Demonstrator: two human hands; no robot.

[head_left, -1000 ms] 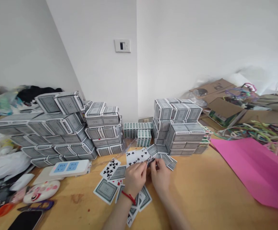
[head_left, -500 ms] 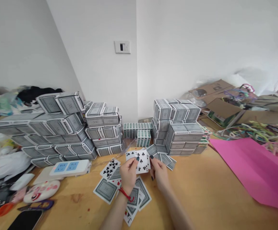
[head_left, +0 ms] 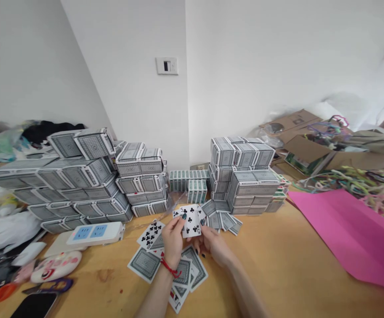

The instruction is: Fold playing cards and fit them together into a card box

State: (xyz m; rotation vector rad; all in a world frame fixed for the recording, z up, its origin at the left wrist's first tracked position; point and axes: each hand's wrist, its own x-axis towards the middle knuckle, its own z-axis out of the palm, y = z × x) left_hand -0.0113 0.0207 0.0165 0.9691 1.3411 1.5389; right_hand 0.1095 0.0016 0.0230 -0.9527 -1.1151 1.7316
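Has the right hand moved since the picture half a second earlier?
Yes. Judged against the gray block stack on the right, the right hand has shifted left, to the right edge of the five of clubs.

The light around me is bright and soft, though the left wall (head_left: 36, 48) looks greyer. Only weak shadows lie on the counter (head_left: 278, 265) near my fingers (head_left: 175, 225). Toward both side edges, everything becomes stretched and rather blurred.

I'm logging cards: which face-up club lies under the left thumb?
The five of clubs: the thumb of the left hand overlaps its face. The ten of clubs lies farther left.
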